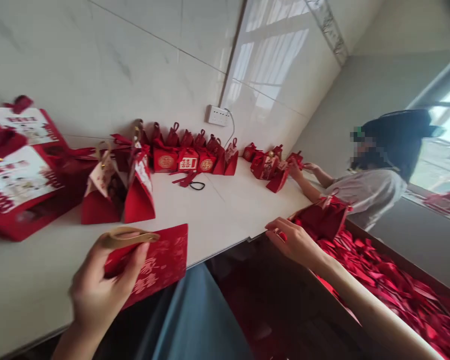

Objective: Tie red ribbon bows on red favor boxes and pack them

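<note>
My left hand (101, 280) grips a flat red gift bag (168, 255) with pale pink Chinese characters and a tan ribbon handle (135, 237). The bag is tilted over the table's front edge, and the ribbon loops around my fingers. At the right, my right hand (294, 240) is at the table edge with its fingers curled. A bit of red shows between them, too small to name. Just beyond that hand is a dark red gift bag (322, 220), at the near end of a large box heaped with red pieces (390, 280).
Upright red gift boxes (138, 195) stand on the white table (225, 205), with more along the tiled wall. A black loop (197, 186) lies near the row. A power strip (218, 115) is on the wall. Another person (367, 190) handles red boxes at the far right.
</note>
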{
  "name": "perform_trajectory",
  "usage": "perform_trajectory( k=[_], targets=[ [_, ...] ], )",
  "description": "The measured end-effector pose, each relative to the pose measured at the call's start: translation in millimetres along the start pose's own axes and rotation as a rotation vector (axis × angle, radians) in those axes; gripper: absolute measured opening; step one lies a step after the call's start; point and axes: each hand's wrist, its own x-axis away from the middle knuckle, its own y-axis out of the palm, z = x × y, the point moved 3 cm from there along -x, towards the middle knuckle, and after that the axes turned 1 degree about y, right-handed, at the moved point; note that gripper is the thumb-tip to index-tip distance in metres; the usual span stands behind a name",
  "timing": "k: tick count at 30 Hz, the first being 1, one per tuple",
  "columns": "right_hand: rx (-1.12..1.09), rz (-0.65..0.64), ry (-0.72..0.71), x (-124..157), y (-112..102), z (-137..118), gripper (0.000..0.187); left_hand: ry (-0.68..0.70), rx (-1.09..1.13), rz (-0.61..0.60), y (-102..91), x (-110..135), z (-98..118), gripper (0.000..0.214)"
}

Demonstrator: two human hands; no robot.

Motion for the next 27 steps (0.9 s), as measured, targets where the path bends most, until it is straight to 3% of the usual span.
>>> perform_trajectory(
  k=[1, 3, 5, 7, 10, 15, 19, 21, 27],
  targets=[
    [-0.098, 0.031, -0.249, -4.8, 0.4, -33.7, 0.020, 0.038, -0.039, -0.014, -0.4, -0.6, 3.3, 0.022],
    [-0.219, 0.115, -0.597, -13.5, -3.4, -92.4, 0.019, 0.046, -0.070, -0.094, -0.4, -2.8, 10.6, 0.020],
    [-0.293, 0.224, -0.772, -24.7, -10.3, -137.5, 0.018, 0.009, -0.058, -0.184, -1.5, -7.1, 18.3, 0.017],
    [-0.389, 0.299, -0.840, -37.3, -16.1, -169.1, 0.018, 0.000, -0.047, -0.262, -3.9, -13.8, 26.0, 0.016],
    [-0.538, 0.264, -0.832, -51.5, -13.8, -193.8, 0.023, 0.028, -0.084, -0.332, -7.7, -27.5, 34.8, 0.012],
    [-0.732, 0.183, -0.692, -51.7, 17.1, -202.0, 0.018, -0.031, -0.096, -0.334, -2.9, -45.0, 36.8, 0.004],
    [-0.880, 0.348, -0.641, -43.0, 35.9, -207.0, 0.021, -0.062, -0.048, -0.267, 2.7, -44.0, 35.5, 0.008],
    [-0.908, 0.401, -0.634, -40.3, 40.1, -209.8, 0.023, 0.000, -0.068, -0.283, 3.3, -41.4, 38.0, 0.004],
    [-0.904, 0.484, -0.607, -40.0, 44.4, -210.6, 0.021, 0.104, -0.021, -0.369, -1.2, -37.3, 40.8, 0.030]
  ],
)
